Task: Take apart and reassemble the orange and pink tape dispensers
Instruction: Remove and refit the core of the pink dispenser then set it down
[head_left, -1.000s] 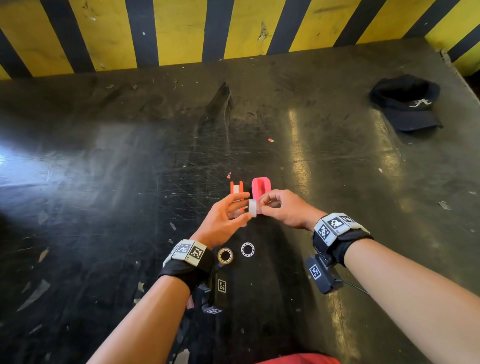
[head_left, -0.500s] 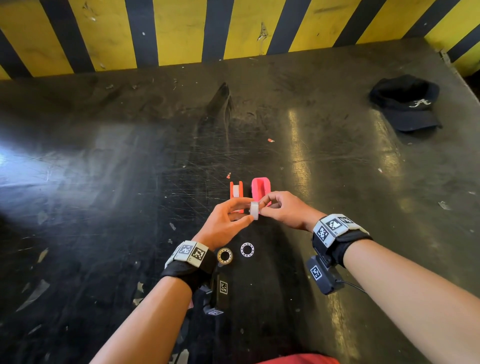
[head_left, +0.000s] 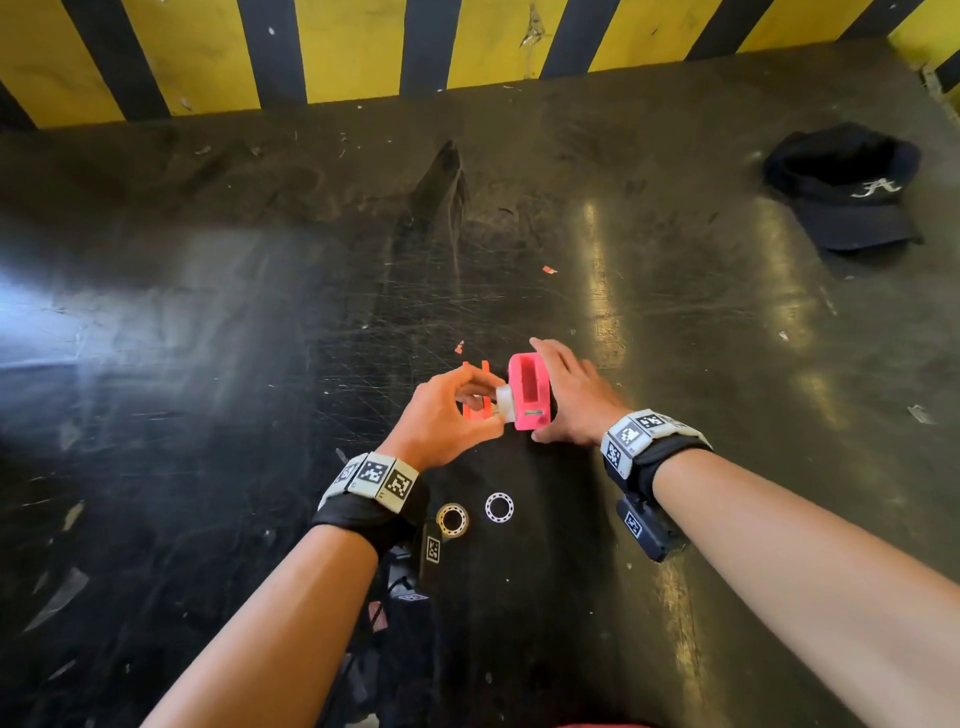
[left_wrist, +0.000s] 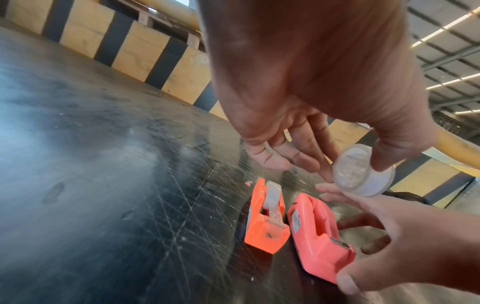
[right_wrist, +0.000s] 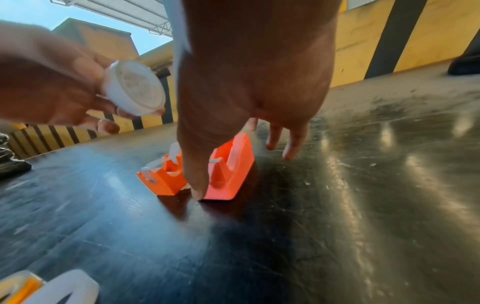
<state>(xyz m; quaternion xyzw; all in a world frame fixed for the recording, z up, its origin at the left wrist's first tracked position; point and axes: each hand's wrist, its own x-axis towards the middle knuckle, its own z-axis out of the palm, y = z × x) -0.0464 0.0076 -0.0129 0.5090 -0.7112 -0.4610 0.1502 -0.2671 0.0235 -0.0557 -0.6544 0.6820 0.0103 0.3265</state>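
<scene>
Dark scratched table (head_left: 260, 322) w/ open surface left and right of the work; striped yellow/black wall (head_left: 353, 47) bounds the far edge. Two dispensers side by side, centre: orange dispenser (left_wrist: 265, 218) w/ tape fitted, pink dispenser (left_wrist: 319, 230) w/ cavity vacant. Left hand (head_left: 441, 421) pinches one white tape roll (left_wrist: 363, 170) above them. Right hand (head_left: 571, 400) – fingers spread, thumb at pink dispenser's near end, not clamped. Two loose rings (head_left: 475, 512) near left wrist. One black cap (head_left: 847, 187) far right – white "A" logo.

Right hand (right_wrist: 249, 86) spread over pink dispenser (right_wrist: 231, 164), orange dispenser (right_wrist: 161, 181) beside — left hand (right_wrist: 46, 82) pinching white roll (right_wrist: 133, 87)
</scene>
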